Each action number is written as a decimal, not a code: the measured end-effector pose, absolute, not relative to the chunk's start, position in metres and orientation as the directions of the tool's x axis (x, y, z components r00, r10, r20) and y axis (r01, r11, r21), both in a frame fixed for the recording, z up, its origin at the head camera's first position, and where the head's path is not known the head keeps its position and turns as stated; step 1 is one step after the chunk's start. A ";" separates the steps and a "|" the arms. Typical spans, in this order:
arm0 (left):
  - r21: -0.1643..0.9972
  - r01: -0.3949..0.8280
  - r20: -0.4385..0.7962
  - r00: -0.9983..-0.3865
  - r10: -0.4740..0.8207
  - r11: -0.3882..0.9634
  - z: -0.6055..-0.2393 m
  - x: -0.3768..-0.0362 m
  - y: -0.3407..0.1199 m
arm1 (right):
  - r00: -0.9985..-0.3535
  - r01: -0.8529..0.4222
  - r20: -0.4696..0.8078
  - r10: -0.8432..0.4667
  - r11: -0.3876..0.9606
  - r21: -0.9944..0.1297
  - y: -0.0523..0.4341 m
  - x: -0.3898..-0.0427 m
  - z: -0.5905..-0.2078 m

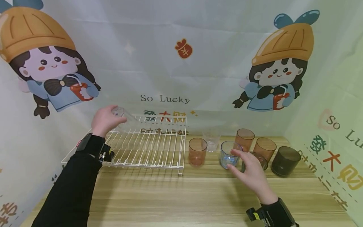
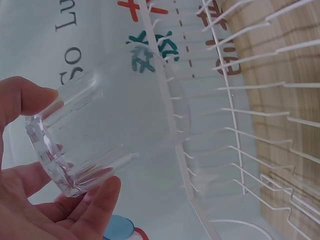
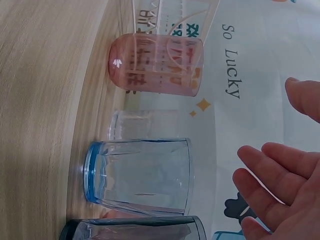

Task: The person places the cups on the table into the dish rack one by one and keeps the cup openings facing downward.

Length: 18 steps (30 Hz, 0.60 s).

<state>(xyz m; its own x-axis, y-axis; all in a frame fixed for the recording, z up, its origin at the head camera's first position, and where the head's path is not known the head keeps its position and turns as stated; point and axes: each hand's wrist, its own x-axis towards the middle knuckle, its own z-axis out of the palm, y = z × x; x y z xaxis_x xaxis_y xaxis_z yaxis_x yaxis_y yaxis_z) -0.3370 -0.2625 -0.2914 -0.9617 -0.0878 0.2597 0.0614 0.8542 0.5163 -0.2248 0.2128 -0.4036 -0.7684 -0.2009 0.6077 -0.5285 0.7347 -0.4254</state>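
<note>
One clear cup pinched in the left hand over the empty rack's far left corner, seven cups waiting on the right, right hand spread-fingered beside the blue cup, gripping nothing.

**Clear tumbler at the rack, blue tumbler on the desk**

The clear, ribbed plastic tumbler is tipped on its side, its thick base pinched between thumb and fingers of the left hand, its open mouth touching the back edge of the white wire dish rack. The pale blue transparent tumbler stands upright and empty on the wooden desk, among other tumblers, right of the rack. The right hand hovers just beside it with fingers spread, not touching.
</note>
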 end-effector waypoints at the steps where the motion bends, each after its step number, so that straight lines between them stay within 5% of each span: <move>1: 0.510 0.059 0.269 -0.959 -0.094 0.858 -0.292 -0.339 -0.263 | -0.768 -0.527 0.608 -0.200 0.737 -0.423 0.213 -0.225 -0.404; 11: 0.456 -0.010 0.353 -0.916 -0.191 0.890 -0.364 -0.444 -0.331 | -0.746 -0.485 0.646 -0.165 0.799 -0.356 0.213 -0.228 -0.401; 18: 0.471 -0.104 0.299 -0.915 -0.270 0.876 -0.319 -0.383 -0.290 | -0.741 -0.427 0.659 -0.130 0.848 -0.314 0.222 -0.230 -0.394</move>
<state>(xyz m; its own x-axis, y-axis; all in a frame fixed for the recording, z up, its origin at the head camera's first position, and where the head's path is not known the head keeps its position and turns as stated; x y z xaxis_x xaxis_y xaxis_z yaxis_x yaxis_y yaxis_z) -0.3826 -0.2899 -0.3187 -0.9151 -0.2700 0.2994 -0.1045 0.8761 0.4707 -0.2301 0.2221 -0.3945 -0.7412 -0.1295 0.6586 -0.4268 0.8482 -0.3136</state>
